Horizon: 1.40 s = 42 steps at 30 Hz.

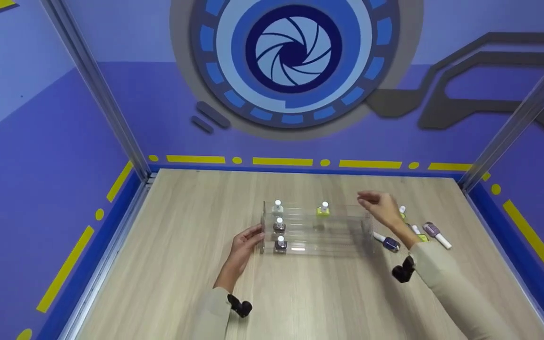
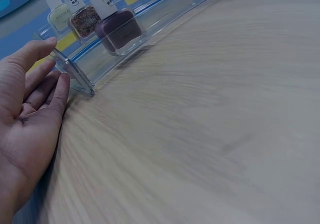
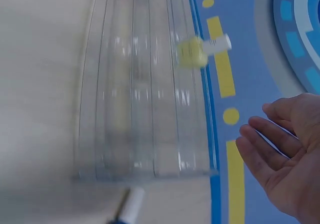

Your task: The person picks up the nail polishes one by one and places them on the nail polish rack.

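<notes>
Head: four polish bottles (image 1: 280, 244) stand in a clear rack (image 1: 328, 238) on the desk (image 1: 196, 212); loose bottles (image 1: 390, 244) lie toward its right edge. Left wrist: the left hand (image 2: 30, 124), grip loosely spread, touches the rack's end. Right wrist: the right hand (image 3: 292, 169), grip spread, hovers near the rack.

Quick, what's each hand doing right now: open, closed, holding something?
Left hand: open, fingers against the left end of the clear rack.
Right hand: open, holding nothing.
</notes>
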Motion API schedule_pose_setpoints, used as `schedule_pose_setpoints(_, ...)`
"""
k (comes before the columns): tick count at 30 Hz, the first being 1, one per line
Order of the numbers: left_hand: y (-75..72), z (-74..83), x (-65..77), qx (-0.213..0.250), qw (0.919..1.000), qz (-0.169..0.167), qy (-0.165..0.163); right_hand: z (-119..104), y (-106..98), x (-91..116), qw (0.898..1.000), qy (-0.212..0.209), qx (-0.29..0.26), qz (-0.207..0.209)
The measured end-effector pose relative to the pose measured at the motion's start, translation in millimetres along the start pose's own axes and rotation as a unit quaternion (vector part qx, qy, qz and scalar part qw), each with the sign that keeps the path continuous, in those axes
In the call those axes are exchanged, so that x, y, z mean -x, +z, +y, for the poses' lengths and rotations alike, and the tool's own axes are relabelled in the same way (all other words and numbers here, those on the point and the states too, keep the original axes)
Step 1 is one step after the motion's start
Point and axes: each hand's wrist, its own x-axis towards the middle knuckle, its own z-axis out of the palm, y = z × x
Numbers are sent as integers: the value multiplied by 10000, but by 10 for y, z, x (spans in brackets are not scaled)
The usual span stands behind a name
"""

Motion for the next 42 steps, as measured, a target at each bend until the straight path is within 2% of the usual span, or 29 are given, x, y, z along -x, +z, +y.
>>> schedule_pose_setpoints(5, -22, -21, 16, -39, 10000, -11, -14, 135, -275, 72, 9983, -158, 525, 192)
schedule_pose_setpoints(10, -18, 1, 14, -32, 9999, -86, 59, 269, -553, 125, 9953, -50, 882, 400)
schedule_pose_setpoints(15, 3, 20, -11, -34, 9999, -78, 95, 505, -782, 197, 9921, 413, 1085, 466)
schedule_pose_setpoints(19, 0, 2, -21, 8, 9999, -60, 90, 739, -884, 307, 9875, 949, 1160, 495)
schedule_pose_setpoints(26, -1, -9, -22, 91, 9998, -119, 132, 998, -921, 435, 9768, 1456, 1384, 745)
schedule_pose_setpoints(36, 10, 19, -16, 99, 9999, -70, 63, 1165, -807, 502, 9747, 1859, 1170, 425)
schedule_pose_setpoints(42, -6, 17, -5, 80, 9999, -94, 52, 1291, -690, 562, 9652, 2140, 1267, 808)
